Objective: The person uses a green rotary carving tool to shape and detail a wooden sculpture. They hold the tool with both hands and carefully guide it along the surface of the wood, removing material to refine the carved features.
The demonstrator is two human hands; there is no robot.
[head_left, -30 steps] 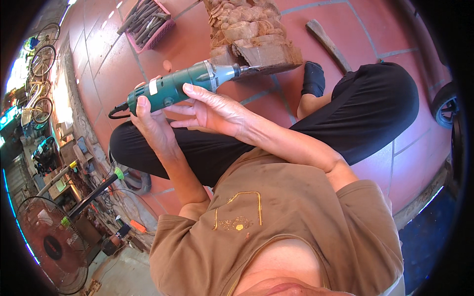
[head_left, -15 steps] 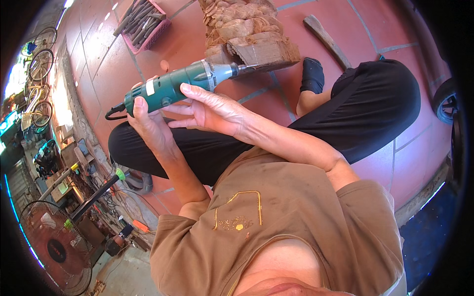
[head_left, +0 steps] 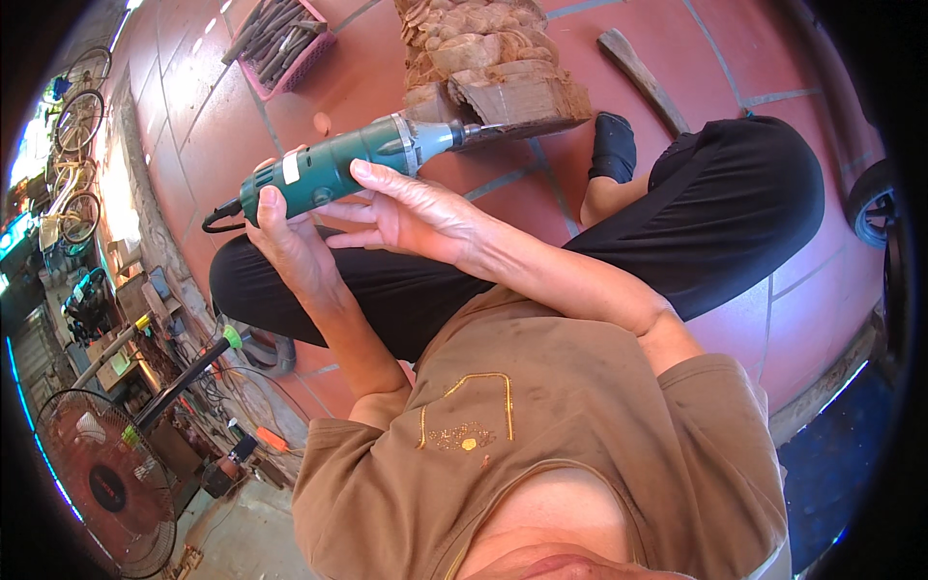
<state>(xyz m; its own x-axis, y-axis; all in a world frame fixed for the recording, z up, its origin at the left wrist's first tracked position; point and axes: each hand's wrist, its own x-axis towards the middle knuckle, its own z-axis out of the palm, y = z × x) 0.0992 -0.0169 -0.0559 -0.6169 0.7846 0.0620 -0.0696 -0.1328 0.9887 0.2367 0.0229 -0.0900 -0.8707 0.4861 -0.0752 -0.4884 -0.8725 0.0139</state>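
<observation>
A green die grinder [head_left: 338,169] is held in front of my lap, its grey nose and thin metal bit pointing right. My left hand [head_left: 298,256] wraps the rear end beside the black cord, thumb up along the near side. Under the front half of the body, my right hand [head_left: 416,217] supports it with the thumb against the casing; some of its fingers are stretched out and partly hidden behind the tool. A carved block of wood [head_left: 493,63] stands on the floor just beyond. From this view I cannot tell whether the bit touches its base.
A pink basket [head_left: 290,85] full of carving tools stands at the far left. A wooden mallet-like stick [head_left: 643,82] lies on the red tiles near my foot. To the left are a standing fan [head_left: 106,488], a drill [head_left: 230,466], cables and bicycles; a wheel [head_left: 870,201] is at right.
Hardly anything differs. The view has shifted very slightly, and both hands keep the same hold on the die grinder.
</observation>
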